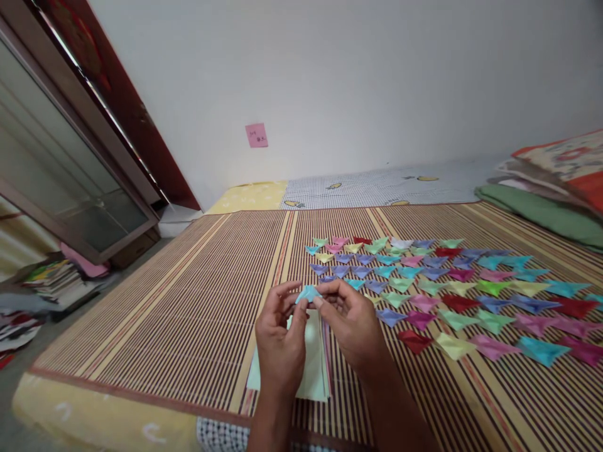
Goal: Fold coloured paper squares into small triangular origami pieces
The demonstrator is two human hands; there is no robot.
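Note:
A small light-blue folded paper piece (pixel 308 293) is held up between my two hands. My left hand (pixel 282 333) pinches its left end, with the thumb on the near side. At its right end, the thumb and fingers of my right hand (pixel 351 320) are closed on it. Below and behind my hands lies a stack of pale green paper sheets (pixel 313 370), partly covered by my left hand and wrist; pinkish edges show along its right side. To the right, rows of folded paper pieces (pixel 399 300) in several colours are spread out.
A striped bamboo mat (pixel 188 301) covers the bed. Folded bedding (pixel 546 213) is piled at the far right. A pink note (pixel 257 135) sticks to the white wall (pixel 353 81). On the left are a glass-panelled door (pixel 70 157) and a pile of books (pixel 56 279) below mat level.

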